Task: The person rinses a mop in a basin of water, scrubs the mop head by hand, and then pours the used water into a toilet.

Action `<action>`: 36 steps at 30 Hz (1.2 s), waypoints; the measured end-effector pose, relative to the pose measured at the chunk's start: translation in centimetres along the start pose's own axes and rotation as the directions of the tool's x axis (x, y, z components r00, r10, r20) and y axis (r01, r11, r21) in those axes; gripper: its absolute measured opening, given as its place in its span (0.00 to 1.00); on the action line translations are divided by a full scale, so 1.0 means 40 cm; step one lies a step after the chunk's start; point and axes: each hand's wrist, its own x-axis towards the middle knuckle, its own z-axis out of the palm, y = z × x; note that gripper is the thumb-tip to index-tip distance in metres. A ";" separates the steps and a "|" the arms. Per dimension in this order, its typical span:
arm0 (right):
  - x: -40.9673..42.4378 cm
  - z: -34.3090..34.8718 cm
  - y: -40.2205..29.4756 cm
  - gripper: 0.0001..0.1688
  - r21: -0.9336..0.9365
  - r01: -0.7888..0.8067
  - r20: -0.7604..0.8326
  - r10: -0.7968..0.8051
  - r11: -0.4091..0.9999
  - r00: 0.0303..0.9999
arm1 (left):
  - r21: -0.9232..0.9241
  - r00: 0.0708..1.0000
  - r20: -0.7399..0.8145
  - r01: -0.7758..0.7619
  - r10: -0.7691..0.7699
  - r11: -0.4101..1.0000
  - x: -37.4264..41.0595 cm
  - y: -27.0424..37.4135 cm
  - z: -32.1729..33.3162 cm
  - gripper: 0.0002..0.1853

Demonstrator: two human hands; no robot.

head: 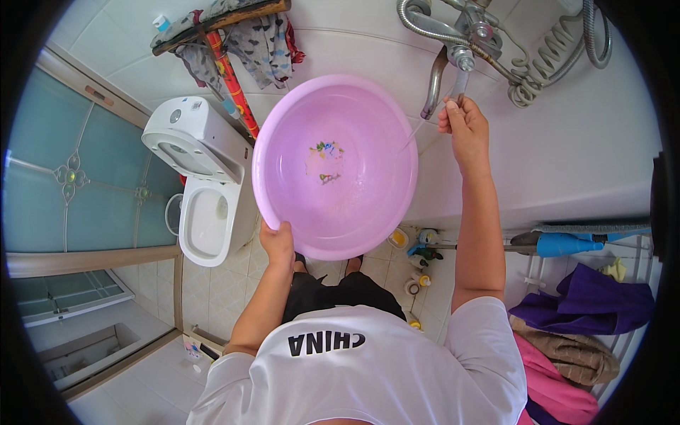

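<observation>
A large pink-purple plastic basin (297, 212) with a worn printed pattern on its bottom fills the middle of the view. My left hand (277, 244) grips the basin's near left rim, thumb on the inside. Up at the right, my right hand (466, 127) is closed around the end of the lever handle (461, 82) of a wall-mounted mixer tap (478, 32). From the tap's curved metal spout (436, 79) a thin stream of water (411, 139) runs into the right side of the basin. A little water appears to lie on the basin's bottom.
Left of the basin stands a white toilet (204, 223) with its lid raised. Behind it, cloths (260, 48) hang near a red patterned pole (232, 85). Several bottles (425, 255) stand on the tiled floor; towels (589, 303) hang on a rack at right.
</observation>
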 end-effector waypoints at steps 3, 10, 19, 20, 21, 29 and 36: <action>-0.001 -0.001 -0.001 0.11 0.004 -0.007 0.002 0.007 1.000 1.000 | -0.031 1.000 0.009 0.005 -0.005 1.000 -0.005 0.018 0.009 0.20; 0.002 -0.003 0.000 0.10 -0.004 0.000 0.013 0.000 1.000 1.000 | -0.012 0.998 0.038 0.055 -0.054 0.998 0.010 0.008 -0.007 0.19; -0.004 -0.002 0.022 0.12 0.020 -0.001 -0.015 0.001 1.000 1.000 | -0.003 0.988 0.032 0.149 -0.149 0.989 0.001 -0.004 -0.025 0.20; -0.006 0.005 0.029 0.11 0.034 0.005 -0.017 -0.004 0.999 1.000 | -0.012 0.989 0.033 0.145 -0.145 0.989 0.002 0.000 -0.027 0.20; -0.009 0.014 0.042 0.11 0.052 0.005 -0.016 -0.004 0.999 1.000 | -0.016 0.989 0.028 0.143 -0.143 0.990 0.001 0.002 -0.033 0.20; -0.027 0.043 0.539 0.11 -0.512 -0.131 0.242 0.289 0.849 0.926 | -0.046 0.973 0.067 0.225 -0.221 0.973 -0.012 0.042 -0.018 0.21; -0.211 0.167 0.819 0.14 -0.764 -0.078 0.076 0.209 0.640 0.975 | -0.109 0.964 0.059 0.264 -0.259 0.958 -0.019 0.034 -0.002 0.20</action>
